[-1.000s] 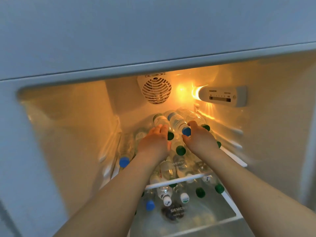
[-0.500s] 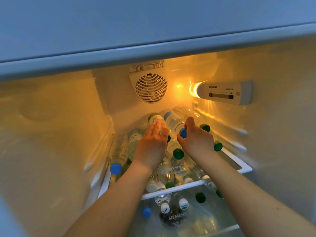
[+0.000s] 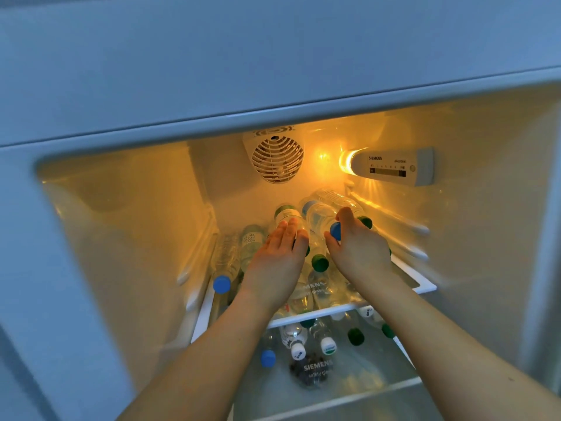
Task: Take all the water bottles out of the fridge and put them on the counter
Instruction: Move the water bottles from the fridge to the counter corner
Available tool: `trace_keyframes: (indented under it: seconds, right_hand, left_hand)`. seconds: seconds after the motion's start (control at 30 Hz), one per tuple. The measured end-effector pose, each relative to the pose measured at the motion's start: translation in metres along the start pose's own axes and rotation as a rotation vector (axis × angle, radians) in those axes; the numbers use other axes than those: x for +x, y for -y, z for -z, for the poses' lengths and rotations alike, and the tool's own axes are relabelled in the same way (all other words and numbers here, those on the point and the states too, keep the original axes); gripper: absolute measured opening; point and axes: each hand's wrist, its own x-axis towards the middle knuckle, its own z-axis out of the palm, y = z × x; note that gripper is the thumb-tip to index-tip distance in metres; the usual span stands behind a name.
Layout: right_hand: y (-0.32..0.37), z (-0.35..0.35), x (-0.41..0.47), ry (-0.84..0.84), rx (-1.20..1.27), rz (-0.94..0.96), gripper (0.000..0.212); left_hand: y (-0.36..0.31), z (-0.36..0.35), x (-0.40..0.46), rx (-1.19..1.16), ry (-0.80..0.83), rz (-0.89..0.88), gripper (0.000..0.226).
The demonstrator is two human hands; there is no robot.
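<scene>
Several clear water bottles lie stacked on the fridge's top glass shelf (image 3: 425, 288), caps toward me. My right hand (image 3: 358, 253) grips the neck of the top bottle with the blue cap (image 3: 317, 215), thumb and forefinger curled round it at the cap. My left hand (image 3: 276, 262) lies with straight fingers on the green-labelled bottle (image 3: 285, 211) beside it. Under the hands lie a green-capped bottle (image 3: 320, 263) and, at the left, another blue-capped bottle (image 3: 221, 284). More bottles (image 3: 297, 349) lie on the shelf below.
The fridge's upper frame hangs low over the opening. A round fan grille (image 3: 277, 158) sits on the back wall and a lit control panel (image 3: 391, 167) juts from the right wall. Shelf rails line both side walls.
My right forefinger has come up over the neck of the blue-capped bottle and closed round it. My left fingers have straightened onto the green-labelled bottle. The bottles have stayed in place.
</scene>
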Motion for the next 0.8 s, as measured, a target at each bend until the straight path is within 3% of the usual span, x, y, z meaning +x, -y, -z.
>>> trace_keyframes:
  seconds: [0.6,0.8]
  right_hand:
    - [0.024,0.091,-0.051,-0.084,0.043,0.095,0.02]
    - [0.04,0.133,-0.085,-0.06,-0.007,0.099,0.022]
  left_hand:
    - [-0.01,0.109,-0.053,-0.076,-0.1,-0.042,0.039]
    - [-0.02,0.161,-0.086,-0.126,-0.099,0.022,0.035]
